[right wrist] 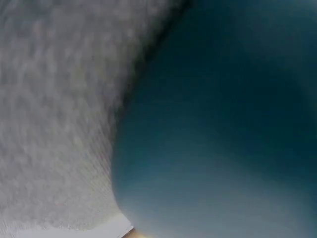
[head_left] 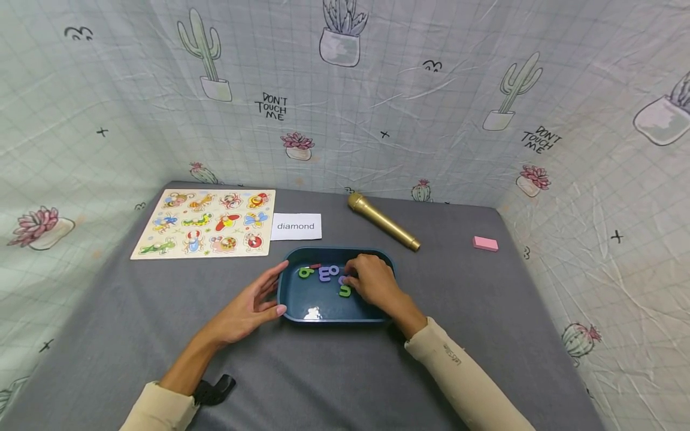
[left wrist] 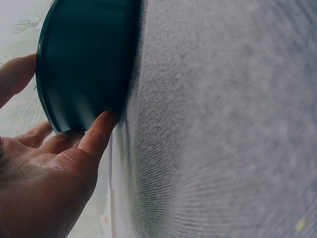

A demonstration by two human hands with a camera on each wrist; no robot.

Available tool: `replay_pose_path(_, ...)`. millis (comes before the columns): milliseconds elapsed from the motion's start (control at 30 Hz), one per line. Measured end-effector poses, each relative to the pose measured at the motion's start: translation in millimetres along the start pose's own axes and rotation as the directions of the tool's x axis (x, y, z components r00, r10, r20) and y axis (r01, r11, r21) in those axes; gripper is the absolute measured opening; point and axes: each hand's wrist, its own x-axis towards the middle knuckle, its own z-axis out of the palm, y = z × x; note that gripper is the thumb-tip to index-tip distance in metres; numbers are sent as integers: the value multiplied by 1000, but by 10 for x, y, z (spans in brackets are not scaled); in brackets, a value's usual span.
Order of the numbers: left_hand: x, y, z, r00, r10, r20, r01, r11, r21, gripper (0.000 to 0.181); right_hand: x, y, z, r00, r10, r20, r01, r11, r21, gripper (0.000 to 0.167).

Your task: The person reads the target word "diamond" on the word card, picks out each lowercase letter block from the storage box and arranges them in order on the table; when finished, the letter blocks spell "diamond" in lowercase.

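Note:
A dark blue tray (head_left: 312,302) holds several small plastic letters. Against its left side rests my left hand (head_left: 245,308), the thumb and fingers spread; the left wrist view shows fingertips (left wrist: 101,126) touching the outer wall. My right hand (head_left: 374,284) reaches inside at the right, fingers bent down beside a partly covered purple letter (head_left: 342,279). Whether it pinches anything is hidden. Near it lie a green n (head_left: 344,291), a purple m (head_left: 324,275) and a purple o (head_left: 334,270). Farther left are a green letter (head_left: 305,273) and a thin reddish piece (head_left: 315,266).
Behind the tray lie an insect puzzle board (head_left: 210,239), a white card (head_left: 296,227) reading "diamond" and a gold microphone (head_left: 384,221). A pink block (head_left: 485,243) sits at the right on the grey cloth (head_left: 323,371). Printed fabric (head_left: 377,161) encloses the table.

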Motion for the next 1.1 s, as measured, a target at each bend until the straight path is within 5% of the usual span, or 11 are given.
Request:
replay_pose_path(300, -3, -11, -1, 1000, 6, -1, -6, 1000, 0, 84, -5, 41, 9, 996, -86, 18, 86, 996, 12, 20)
replay_pose_path(1100, -6, -10, 9, 1000, -9, -14, 9, 1000, 8, 85, -34, 8, 63, 997, -74, 35, 74, 997, 1, 25)
